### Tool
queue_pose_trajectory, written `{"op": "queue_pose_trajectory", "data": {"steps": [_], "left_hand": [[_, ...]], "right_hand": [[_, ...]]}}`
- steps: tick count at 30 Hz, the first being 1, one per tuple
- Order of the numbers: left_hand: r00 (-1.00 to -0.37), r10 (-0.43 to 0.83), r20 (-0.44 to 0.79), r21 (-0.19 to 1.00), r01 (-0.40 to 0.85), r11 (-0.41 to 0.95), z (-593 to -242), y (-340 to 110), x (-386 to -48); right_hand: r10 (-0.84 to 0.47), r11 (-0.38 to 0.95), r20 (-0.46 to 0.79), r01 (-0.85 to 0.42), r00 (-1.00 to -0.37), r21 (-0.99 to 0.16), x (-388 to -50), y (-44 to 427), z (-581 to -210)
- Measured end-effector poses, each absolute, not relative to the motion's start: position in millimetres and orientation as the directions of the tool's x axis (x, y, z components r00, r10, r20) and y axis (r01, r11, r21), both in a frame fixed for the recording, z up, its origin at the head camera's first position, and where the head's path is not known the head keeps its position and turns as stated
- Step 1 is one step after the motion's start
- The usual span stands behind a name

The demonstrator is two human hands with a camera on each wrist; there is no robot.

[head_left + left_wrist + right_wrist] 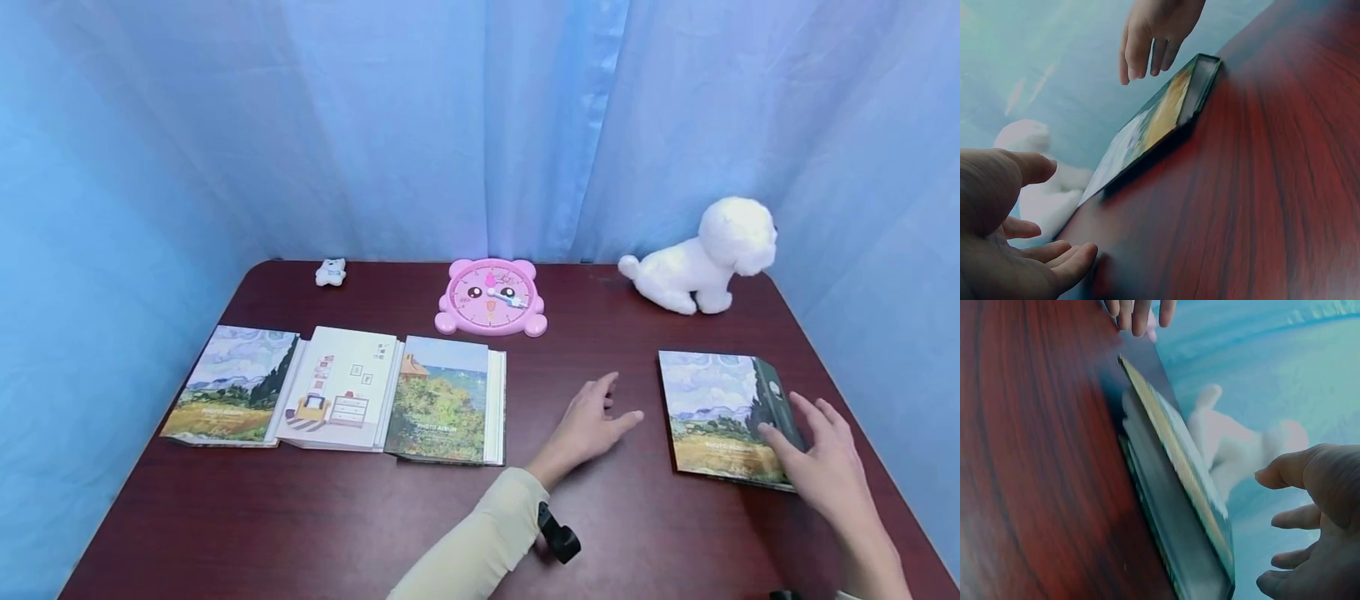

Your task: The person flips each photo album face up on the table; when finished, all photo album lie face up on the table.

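Observation:
A photo album (pixel 712 417) with a painted landscape cover lies on the right part of the table. Its spine is dark green, and in the right wrist view its cover (pixel 1175 456) stands slightly raised over the pages. My right hand (pixel 828 454) is at the album's right side, fingers spread; the right wrist view shows a gap between them and the album. Left of the album, my left hand (pixel 585 425) hovers over the table with thumb and fingers apart, holding nothing. Three more albums lie in a row at left: a landscape one (pixel 232 383), a white one (pixel 341 387) and a seaside one (pixel 442 400).
A pink toy clock (pixel 491 312) lies at the back middle of the dark red table (pixel 300 525). A white plush dog (pixel 686 267) sits at the back right, and a small white bear figure (pixel 330 272) at the back left. Blue curtains (pixel 390 125) surround the table.

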State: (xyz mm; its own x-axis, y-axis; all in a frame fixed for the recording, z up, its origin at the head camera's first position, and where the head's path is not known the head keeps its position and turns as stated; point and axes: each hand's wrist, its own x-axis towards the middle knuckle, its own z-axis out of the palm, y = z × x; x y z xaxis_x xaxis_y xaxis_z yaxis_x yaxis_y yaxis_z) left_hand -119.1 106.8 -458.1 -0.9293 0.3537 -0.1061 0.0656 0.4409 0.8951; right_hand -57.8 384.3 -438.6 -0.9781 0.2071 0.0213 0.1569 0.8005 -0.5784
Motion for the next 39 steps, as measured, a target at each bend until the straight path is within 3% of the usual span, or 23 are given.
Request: {"op": "queue_pose_trajectory", "data": {"steps": [5, 12, 18, 25, 32, 36, 39], "left_hand": [[-0.915, 0.381, -0.13, 0.888, 0.063, 0.456, -455, 127, -117], [-0.893, 0.38, -0.241, 0.902, -0.061, 0.427, -454, 152, -108], [-0.9, 0.343, -0.268, 0.878, -0.081, 0.471, -453, 160, -104], [-0.91, 0.358, -0.208, 0.819, 0.038, 0.572, -454, 162, -104], [-0.917, 0.379, -0.127, 0.744, 0.165, 0.647, -453, 156, -107], [-0.905, 0.415, -0.094, 0.72, 0.226, 0.656, -453, 153, -107], [-0.895, 0.442, -0.056, 0.698, 0.281, 0.658, -454, 151, -106]], "right_hand": [[0.21, 0.803, -0.037, 0.194, -0.977, -0.563, -59, 396, -445], [0.182, 0.804, -0.114, 0.214, -0.977, -0.555, -63, 405, -457], [0.177, 0.804, -0.157, 0.235, -0.972, -0.546, -66, 404, -460], [0.186, 0.749, -0.224, 0.286, -0.957, -0.597, -66, 397, -453], [0.278, 0.546, -0.299, 0.406, -0.913, -0.733, -64, 392, -455], [0.225, 0.247, -0.327, 0.378, -0.918, -0.892, -60, 396, -457], [0.177, 0.022, -0.332, 0.341, -0.927, -0.94, -58, 399, -455]]}}
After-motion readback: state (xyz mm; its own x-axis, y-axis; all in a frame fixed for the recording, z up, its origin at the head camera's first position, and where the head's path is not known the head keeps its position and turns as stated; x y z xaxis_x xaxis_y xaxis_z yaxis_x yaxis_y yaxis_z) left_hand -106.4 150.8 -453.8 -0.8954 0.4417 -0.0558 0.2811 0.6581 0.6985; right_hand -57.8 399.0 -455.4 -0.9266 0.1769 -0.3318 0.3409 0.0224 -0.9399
